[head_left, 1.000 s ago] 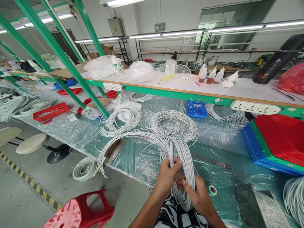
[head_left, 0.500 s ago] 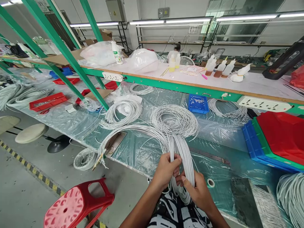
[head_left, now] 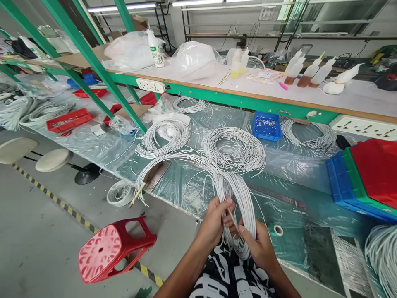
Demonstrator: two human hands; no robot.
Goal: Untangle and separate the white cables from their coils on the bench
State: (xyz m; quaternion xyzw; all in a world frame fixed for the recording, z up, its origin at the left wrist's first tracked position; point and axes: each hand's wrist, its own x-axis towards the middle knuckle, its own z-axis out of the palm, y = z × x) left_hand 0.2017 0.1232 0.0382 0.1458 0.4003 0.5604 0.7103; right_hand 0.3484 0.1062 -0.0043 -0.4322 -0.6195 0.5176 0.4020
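Left hand (head_left: 215,219): closed round the cable bundle (head_left: 240,207), at the bench's near edge.
Right hand (head_left: 259,246): pinching strands low on that loop.
Handling: probably light, springy, smooth; strands likely slip apart, so grip the whole bunch.
Edges: bench (head_left: 285,225) front lies just under the hands; coil (head_left: 234,150) beyond.
Room: open floor left, red stool (head_left: 111,250) near.

view: I've tipped my head down, bench and red stool (head_left: 116,249) now closer | hands: my left hand (head_left: 214,221) and right hand (head_left: 259,246) have shifted slightly along the white cable bundle (head_left: 245,203), fingers re-gripping
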